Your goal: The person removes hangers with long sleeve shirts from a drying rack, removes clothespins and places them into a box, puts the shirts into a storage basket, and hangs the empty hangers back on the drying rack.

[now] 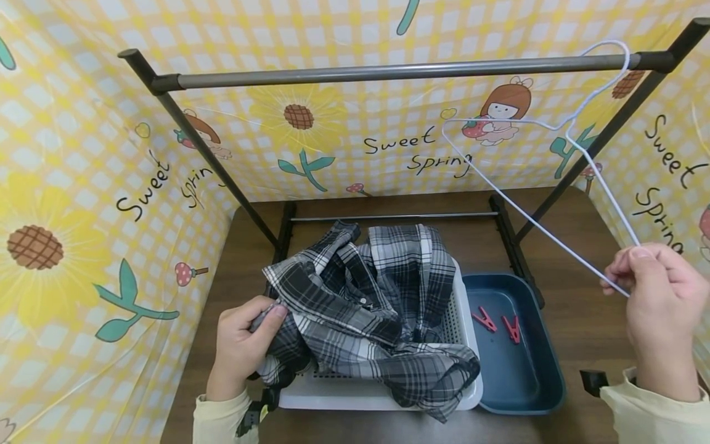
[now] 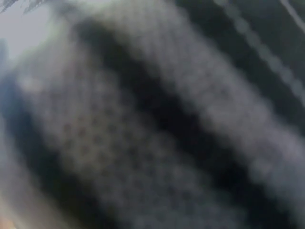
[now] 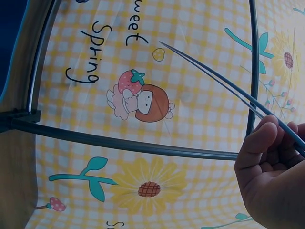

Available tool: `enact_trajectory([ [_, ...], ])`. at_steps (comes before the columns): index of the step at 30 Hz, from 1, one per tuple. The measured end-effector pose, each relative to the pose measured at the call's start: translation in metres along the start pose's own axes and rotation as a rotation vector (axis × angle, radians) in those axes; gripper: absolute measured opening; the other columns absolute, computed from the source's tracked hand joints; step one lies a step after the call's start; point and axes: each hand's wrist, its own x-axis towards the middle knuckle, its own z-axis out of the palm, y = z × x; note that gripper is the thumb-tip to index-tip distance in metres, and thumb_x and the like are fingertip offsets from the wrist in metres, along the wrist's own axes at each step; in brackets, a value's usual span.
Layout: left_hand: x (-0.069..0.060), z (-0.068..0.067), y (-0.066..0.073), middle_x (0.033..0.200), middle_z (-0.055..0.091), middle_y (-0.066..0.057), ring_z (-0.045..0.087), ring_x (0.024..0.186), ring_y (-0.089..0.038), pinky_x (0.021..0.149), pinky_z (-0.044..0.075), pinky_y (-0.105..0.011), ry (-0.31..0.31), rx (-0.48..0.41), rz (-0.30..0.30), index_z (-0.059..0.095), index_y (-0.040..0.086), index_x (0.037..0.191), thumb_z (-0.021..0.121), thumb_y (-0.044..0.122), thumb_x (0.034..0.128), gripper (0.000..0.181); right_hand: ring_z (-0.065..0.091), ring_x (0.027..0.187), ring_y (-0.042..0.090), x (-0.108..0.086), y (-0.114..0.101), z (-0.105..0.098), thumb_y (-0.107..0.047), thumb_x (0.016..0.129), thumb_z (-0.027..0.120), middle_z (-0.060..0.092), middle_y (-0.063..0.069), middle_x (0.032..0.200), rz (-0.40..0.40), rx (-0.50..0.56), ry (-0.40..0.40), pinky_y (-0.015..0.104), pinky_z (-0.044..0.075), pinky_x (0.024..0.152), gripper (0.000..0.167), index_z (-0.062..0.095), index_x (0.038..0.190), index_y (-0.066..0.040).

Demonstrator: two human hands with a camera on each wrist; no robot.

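Observation:
My left hand (image 1: 244, 339) pinches a grey, black and white plaid shirt (image 1: 344, 320) at its left side. The shirt lies bunched over a white perforated basket (image 1: 377, 398), with part hanging past the front rim. Blurred plaid cloth (image 2: 181, 119) fills the left wrist view. At the right, my right hand (image 1: 665, 302) grips a pale wire hanger (image 1: 607, 186) by one corner, and the wire (image 3: 214, 75) shows tilted in the right wrist view. In the head view the hook overlaps the rail's right end; whether it touches the rail I cannot tell.
A grey metal rail (image 1: 388, 72) on dark posts spans the back. Right of the basket stands a blue tray (image 1: 510, 382) holding two red clothes pegs (image 1: 513, 329). Yellow checked, flower-printed sheeting (image 1: 222, 37) surrounds a brown wooden surface (image 1: 216, 296).

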Motion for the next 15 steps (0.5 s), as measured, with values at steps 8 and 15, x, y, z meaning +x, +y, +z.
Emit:
enact_trajectory([
  [8, 0.0, -0.0005, 0.0002, 0.067, 0.059, -0.001, 0.05, 0.053, -0.006, 0.047, 0.04, -0.022, 0.002, 0.006, -0.003, 0.066, 0.005, 0.078, 0.064, -0.018, 0.0756, 0.023, 0.053, 0.049, 0.016, -0.0016, 0.0034, -0.0021, 0.014, 0.097, 0.047, 0.058, 0.013, 0.065, -0.031, -0.024, -0.039, 0.018, 0.048, 0.049, 0.03, 0.048, 0.068, 0.018],
  [15, -0.0008, -0.0011, 0.0, 0.066, 0.059, -0.002, 0.05, 0.053, -0.006, 0.046, 0.04, -0.022, 0.006, 0.001, -0.002, 0.066, 0.004, 0.077, 0.063, -0.019, 0.0752, 0.023, 0.055, 0.048, 0.012, -0.0024, 0.0073, -0.0034, 0.012, 0.097, 0.049, 0.059, 0.01, 0.064, -0.06, -0.126, -0.063, 0.015, 0.048, 0.05, 0.03, 0.048, 0.068, 0.019],
])
